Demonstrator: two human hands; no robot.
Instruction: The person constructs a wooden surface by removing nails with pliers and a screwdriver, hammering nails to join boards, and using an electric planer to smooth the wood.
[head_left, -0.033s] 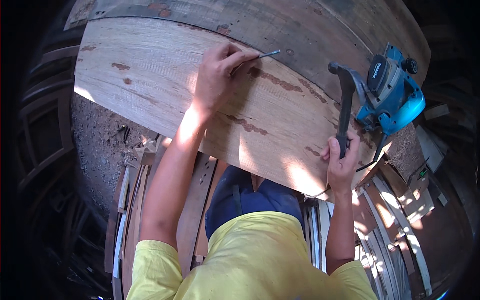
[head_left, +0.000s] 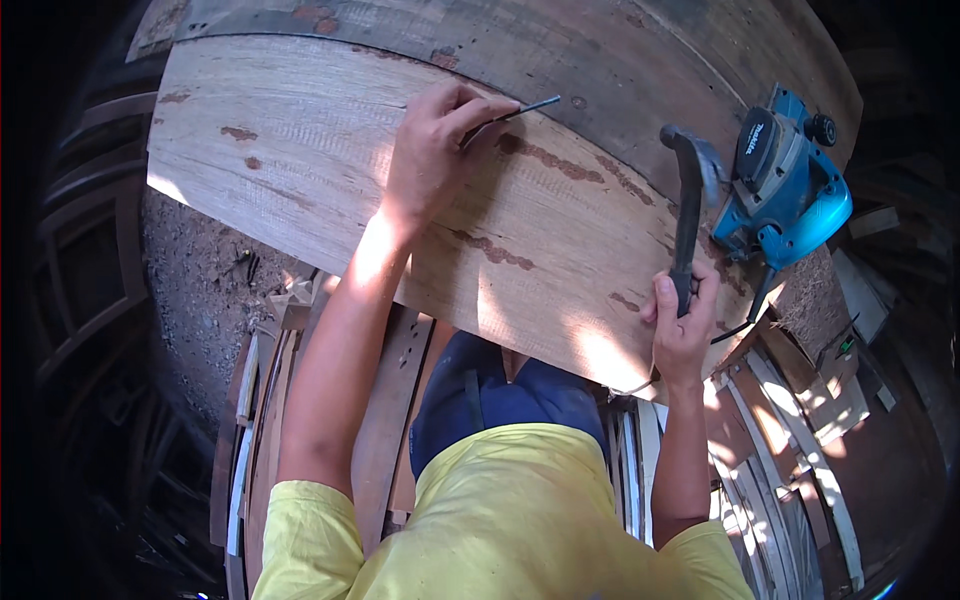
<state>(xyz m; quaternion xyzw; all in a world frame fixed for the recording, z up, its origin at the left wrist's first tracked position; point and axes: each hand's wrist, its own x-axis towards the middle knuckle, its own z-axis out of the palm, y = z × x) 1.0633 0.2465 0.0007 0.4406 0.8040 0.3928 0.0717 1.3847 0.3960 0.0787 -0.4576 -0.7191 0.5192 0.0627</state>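
Note:
My left hand (head_left: 435, 150) rests on a wide pale wooden board (head_left: 290, 150) and pinches a thin dark nail-like rod (head_left: 532, 105), whose tip points right, near the board's far edge. My right hand (head_left: 680, 325) grips the dark handle of a hammer (head_left: 688, 215) at the board's near right corner. The hammer's head is up, away from the wood. The board has reddish-brown stains and lies on a darker, weathered timber surface (head_left: 600, 50).
A blue electric planer (head_left: 785, 190) sits on the timber just right of the hammer, its cord trailing down. Stacks of wooden slats (head_left: 780, 440) lie below on both sides. Sawdust-covered ground (head_left: 195, 290) shows at the left.

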